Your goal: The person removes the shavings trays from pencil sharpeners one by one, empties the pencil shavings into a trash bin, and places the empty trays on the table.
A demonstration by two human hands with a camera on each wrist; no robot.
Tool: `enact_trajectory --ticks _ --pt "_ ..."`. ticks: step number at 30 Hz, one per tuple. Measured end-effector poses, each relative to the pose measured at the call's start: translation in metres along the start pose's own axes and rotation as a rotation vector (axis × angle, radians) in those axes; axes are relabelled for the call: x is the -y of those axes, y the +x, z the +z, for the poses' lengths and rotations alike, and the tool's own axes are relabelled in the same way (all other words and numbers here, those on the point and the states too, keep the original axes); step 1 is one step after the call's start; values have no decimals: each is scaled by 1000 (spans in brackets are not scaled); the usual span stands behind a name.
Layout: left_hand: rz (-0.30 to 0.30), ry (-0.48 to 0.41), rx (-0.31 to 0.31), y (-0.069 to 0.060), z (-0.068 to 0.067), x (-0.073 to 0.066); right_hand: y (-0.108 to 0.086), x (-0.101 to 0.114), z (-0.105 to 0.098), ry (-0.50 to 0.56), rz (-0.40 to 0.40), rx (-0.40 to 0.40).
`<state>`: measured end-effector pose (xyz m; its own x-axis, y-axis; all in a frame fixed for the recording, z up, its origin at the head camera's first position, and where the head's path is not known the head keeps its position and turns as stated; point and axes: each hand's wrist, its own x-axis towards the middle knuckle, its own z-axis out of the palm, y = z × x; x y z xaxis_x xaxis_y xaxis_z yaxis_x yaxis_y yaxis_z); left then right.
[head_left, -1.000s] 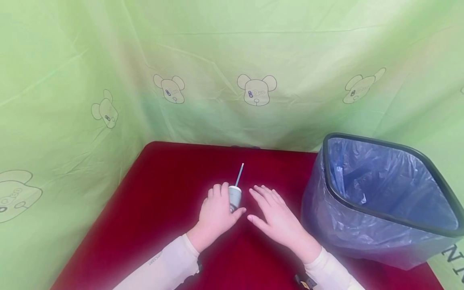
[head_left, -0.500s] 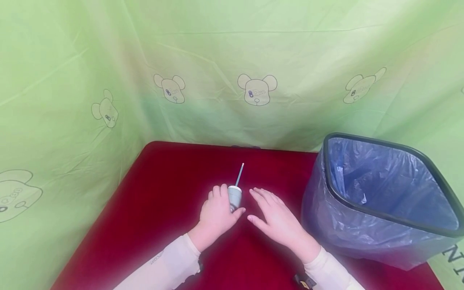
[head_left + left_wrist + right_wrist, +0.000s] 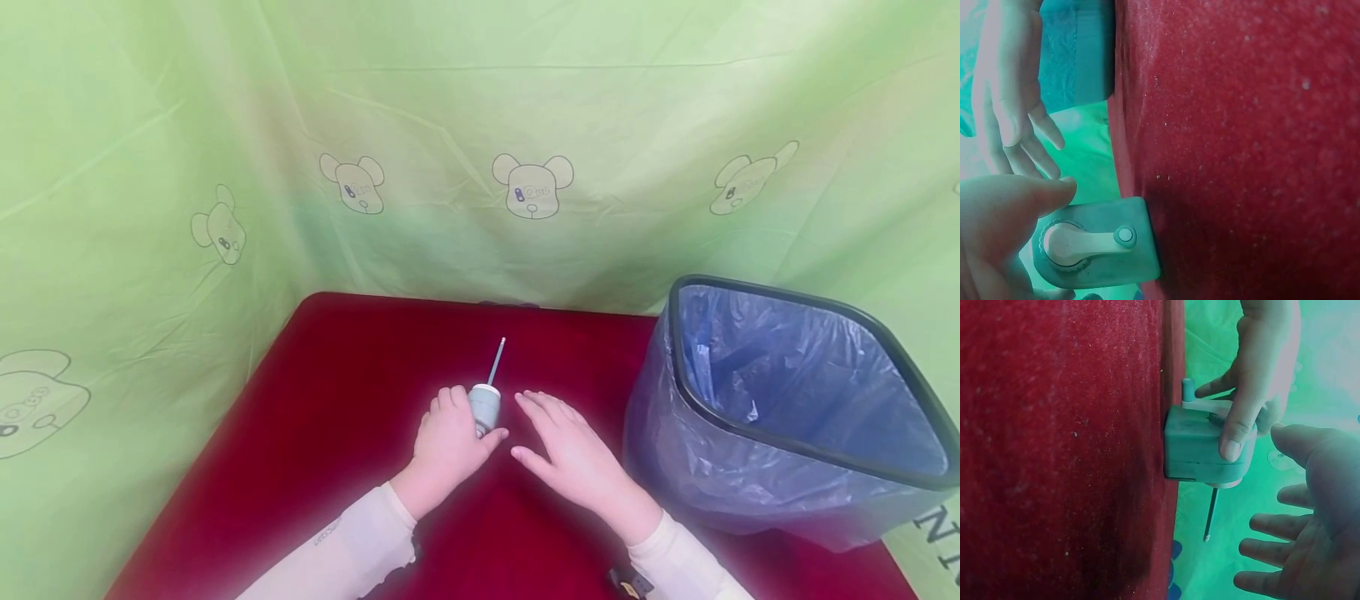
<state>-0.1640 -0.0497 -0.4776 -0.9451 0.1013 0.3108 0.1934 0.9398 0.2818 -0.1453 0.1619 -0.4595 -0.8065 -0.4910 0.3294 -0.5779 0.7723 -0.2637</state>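
Observation:
A crank pencil sharpener (image 3: 486,406), grey-green with a pale crank arm (image 3: 1088,244), stands on the red-covered table. A pencil (image 3: 496,362) sticks out of its far side, and its eraser-like tip (image 3: 1207,538) points away from me. My left hand (image 3: 447,437) grips the sharpener from the left and above, thumb along its right side. Most of those fingers are hidden behind the body in the left wrist view. To the right, my right hand (image 3: 573,450) hovers with spread fingers, apart from the sharpener and holding nothing; its palm (image 3: 1335,525) shows in the right wrist view.
A black-rimmed bin (image 3: 678,375) with a bluish plastic liner stands at the right. The red cloth (image 3: 360,358) covers the tabletop, whose far edge meets a green curtain (image 3: 442,100) printed with bear heads.
The left hand's fingers have slid slightly back toward me on the sharpener, baring a bit more of its top. The right hand and the pencil look almost still.

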Motion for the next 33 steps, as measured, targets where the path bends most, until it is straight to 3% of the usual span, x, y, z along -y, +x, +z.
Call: enact_trajectory --ticks 6,18,33 --pt "-8 -3 0 1 1 0 -1 -1 2 -9 -22 -29" --pt "-32 -47 36 4 -2 -1 -2 0 2 6 -2 19" --pt "-120 -136 99 8 -5 -4 -3 0 1 17 6 16"
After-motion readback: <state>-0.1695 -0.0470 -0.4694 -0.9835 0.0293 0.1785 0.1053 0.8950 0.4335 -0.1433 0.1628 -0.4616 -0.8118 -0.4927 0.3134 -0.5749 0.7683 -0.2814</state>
